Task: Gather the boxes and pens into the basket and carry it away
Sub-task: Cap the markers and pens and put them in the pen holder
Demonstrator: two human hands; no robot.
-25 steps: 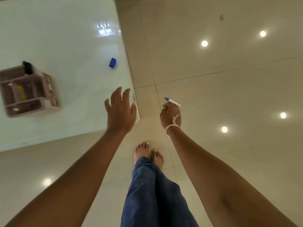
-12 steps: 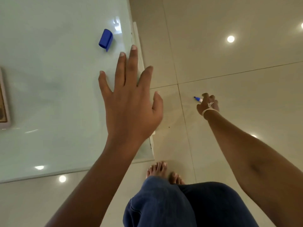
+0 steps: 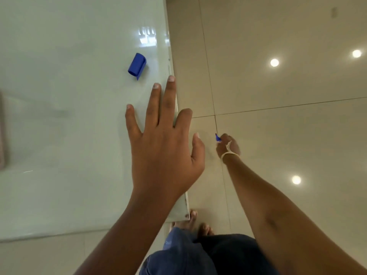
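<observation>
My left hand (image 3: 164, 139) is spread flat with straight fingers over the right edge of the pale glass table (image 3: 59, 135), holding nothing. A small blue box (image 3: 137, 65) lies on the table just beyond its fingertips. My right hand (image 3: 228, 145) hangs low beside the table, over the floor, and grips a pen (image 3: 217, 138); only the pen's blue tip shows. A pink basket (image 3: 1, 132) is a blurred sliver at the left frame edge.
The table's right edge and near corner (image 3: 186, 217) stand just in front of my bare feet (image 3: 198, 223). To the right is glossy beige tiled floor (image 3: 278, 116) with ceiling-light reflections.
My view swung right, so the basket slid almost out of frame. My left hand reached toward the blue box, then drew back a little. My right hand, holding the pen, lowered beside the table.
</observation>
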